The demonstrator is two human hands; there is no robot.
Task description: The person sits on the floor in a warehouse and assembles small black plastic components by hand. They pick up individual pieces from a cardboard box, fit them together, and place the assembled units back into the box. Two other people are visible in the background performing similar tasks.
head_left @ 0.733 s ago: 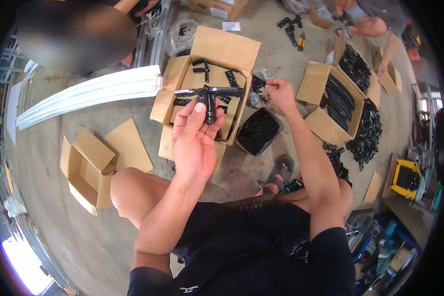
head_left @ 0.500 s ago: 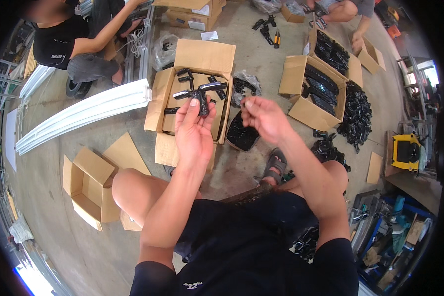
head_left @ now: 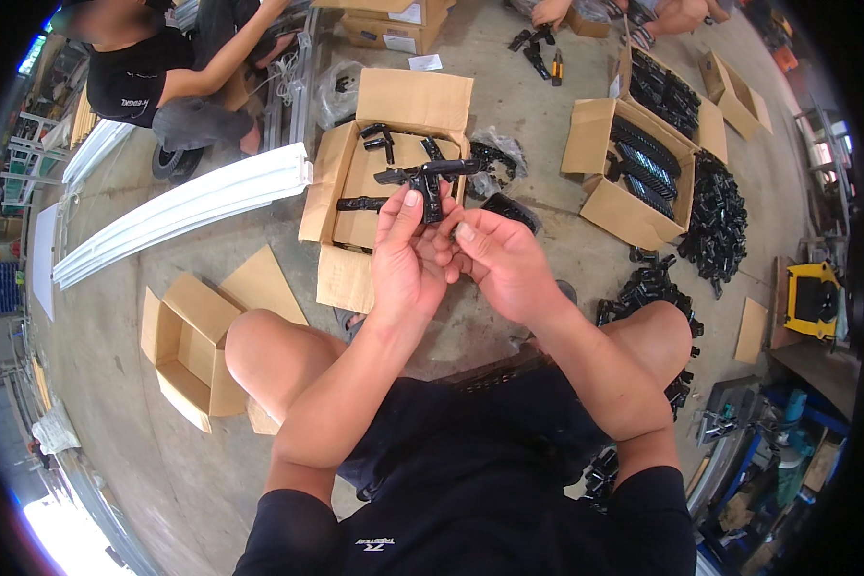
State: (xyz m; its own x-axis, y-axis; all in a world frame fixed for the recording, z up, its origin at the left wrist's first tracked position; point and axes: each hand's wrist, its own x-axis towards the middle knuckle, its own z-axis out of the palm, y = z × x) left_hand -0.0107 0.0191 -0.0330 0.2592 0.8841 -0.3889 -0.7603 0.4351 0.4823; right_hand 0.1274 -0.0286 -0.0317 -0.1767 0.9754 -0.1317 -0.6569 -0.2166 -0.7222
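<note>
My left hand [head_left: 405, 252] holds up a glossy black T-shaped connector [head_left: 431, 195], its crossbar lying roughly level and its stem pointing down toward me. My right hand [head_left: 505, 257] has come against the left fingers just below the stem, its thumb and fingertips pinched; whatever they hold is too small to make out. Beyond both hands an open cardboard box [head_left: 415, 98] contains more black connectors [head_left: 378, 140]. Right of that box lie a plastic bag of small black pieces [head_left: 494, 158] and a black tray [head_left: 511, 213], partly hidden by my right hand.
White metal rails [head_left: 192, 213] extend at left, near a seated person [head_left: 134, 82]. An open carton [head_left: 197, 355] stands by my left knee. At right are a box of ribbed black parts [head_left: 634, 226] and a heap of black connectors [head_left: 715, 221]. Another person's hand [head_left: 550, 12] shows at the top.
My right hand has moved left and down to meet my left hand at the connector. The view has shifted slightly. A co-worker's hand now appears over the black parts at the top.
</note>
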